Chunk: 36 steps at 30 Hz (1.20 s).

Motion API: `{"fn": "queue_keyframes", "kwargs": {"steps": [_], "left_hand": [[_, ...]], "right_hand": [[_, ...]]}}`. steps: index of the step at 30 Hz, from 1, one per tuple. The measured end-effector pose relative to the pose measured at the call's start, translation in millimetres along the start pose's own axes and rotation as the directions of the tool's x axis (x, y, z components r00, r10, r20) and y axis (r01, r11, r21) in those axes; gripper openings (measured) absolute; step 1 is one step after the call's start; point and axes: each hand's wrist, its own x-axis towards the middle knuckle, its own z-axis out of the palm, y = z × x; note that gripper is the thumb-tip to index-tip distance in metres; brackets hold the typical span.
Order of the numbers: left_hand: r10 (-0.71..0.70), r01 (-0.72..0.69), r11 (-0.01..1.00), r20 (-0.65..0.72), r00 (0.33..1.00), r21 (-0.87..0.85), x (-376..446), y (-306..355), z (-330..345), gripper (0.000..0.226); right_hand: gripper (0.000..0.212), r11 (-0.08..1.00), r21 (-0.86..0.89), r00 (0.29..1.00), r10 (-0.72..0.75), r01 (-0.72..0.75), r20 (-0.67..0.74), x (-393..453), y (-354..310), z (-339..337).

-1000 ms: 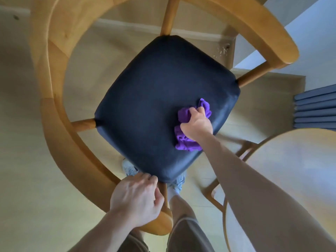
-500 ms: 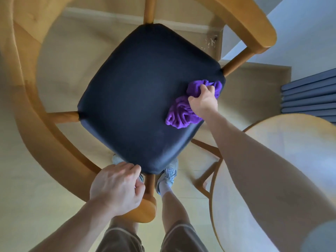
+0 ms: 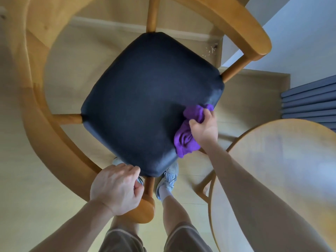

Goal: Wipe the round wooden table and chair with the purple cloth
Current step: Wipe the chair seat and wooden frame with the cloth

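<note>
I look straight down on a wooden chair (image 3: 45,135) with a curved armrest rail and a dark padded seat (image 3: 145,99). My right hand (image 3: 205,128) grips the bunched purple cloth (image 3: 185,140) at the seat's right front edge; part of the cloth hangs over that edge. My left hand (image 3: 116,188) curls round the near end of the armrest rail, just below the seat's front corner. The round wooden table (image 3: 283,170) fills the lower right, partly behind my right forearm.
Pale wood floor lies all around. My feet in light sneakers (image 3: 169,177) stand under the seat's front corner. A blue pleated curtain (image 3: 309,102) hangs at the right edge. White wall and a skirting board run along the top right.
My right hand has dragged the cloth from the seat's right corner back down along the right edge toward me. My left hand keeps its hold on the armrest.
</note>
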Motion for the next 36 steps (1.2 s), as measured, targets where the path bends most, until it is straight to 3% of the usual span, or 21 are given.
{"fn": "queue_keyframes", "kwargs": {"steps": [2, 3, 5, 6, 8, 9, 12, 15, 20, 23, 27, 29, 33, 36], "left_hand": [[0.000, 0.000, 1.000, 0.003, 1.000, 0.004, 0, 0, -1, 0.019], [0.001, -0.001, 1.000, 0.003, 1.000, 0.006, 0, 0, -1, 0.020], [0.005, -0.005, 1.000, 0.004, 1.000, 0.007, 0, 0, -1, 0.021], [0.004, -0.004, 1.000, 0.006, 1.000, 0.006, 0, 0, -1, 0.021], [0.002, -0.002, 1.000, 0.018, 1.000, 0.009, 0, 1, -2, 0.022], [0.002, -0.002, 1.000, 0.024, 1.000, 0.008, 0, 1, -2, 0.022], [0.008, -0.009, 1.000, 0.025, 1.000, 0.016, 0, 2, -2, 0.021], [0.007, -0.006, 1.000, 0.020, 1.000, -0.015, 0, 1, -3, 0.022], [0.115, -0.111, 0.993, 0.169, 0.979, -0.035, 0, -8, -6, 0.034], [0.212, -0.214, 0.977, 0.154, 0.965, -0.001, 11, -50, -25, 0.040], [0.232, -0.258, 0.927, 0.126, 0.965, 0.273, 42, -139, -79, 0.042], [0.229, -0.263, 0.907, 0.139, 0.964, 0.330, 60, -176, -102, 0.043], [0.251, -0.272, 0.913, 0.109, 0.962, 0.304, 78, -203, -109, 0.036], [0.273, -0.283, 0.934, 0.072, 0.959, 0.219, 79, -211, -105, 0.027]], "right_hand": [[0.040, 0.993, -0.029, 0.993, 0.113, -0.113, 0.016, 11, -4, 3], [0.044, 0.983, -0.148, 0.990, 0.122, -0.111, 0.065, 6, -9, 10], [0.051, 0.884, -0.451, 0.974, -0.021, 0.124, 0.227, -24, -13, 36], [0.052, 0.801, -0.524, 0.927, -0.100, 0.291, 0.361, -44, -14, 52], [0.049, 0.684, -0.490, 0.764, -0.154, 0.540, 0.627, -83, -12, 78], [0.046, 0.675, -0.455, 0.705, -0.138, 0.581, 0.695, -94, -10, 84], [0.042, 0.716, -0.399, 0.645, -0.092, 0.572, 0.759, -83, -10, 76], [0.040, 0.691, -0.373, 0.579, -0.082, 0.619, 0.811, -48, -17, 52], [0.042, 0.769, -0.309, 0.702, -0.242, 0.560, 0.670, -2, -41, 30], [0.044, 0.855, -0.201, 0.802, -0.331, 0.478, 0.498, 30, -67, 32], [0.045, 0.922, -0.072, 0.890, -0.345, 0.382, 0.297, 73, -115, 41], [0.046, 0.931, -0.055, 0.913, -0.343, 0.362, 0.220, 97, -136, 44], [0.055, 0.960, -0.050, 0.960, -0.274, 0.277, 0.060, 148, -162, 53], [0.070, 0.992, -0.125, 1.000, -0.021, 0.021, 0.006, 164, -175, 72]]}}
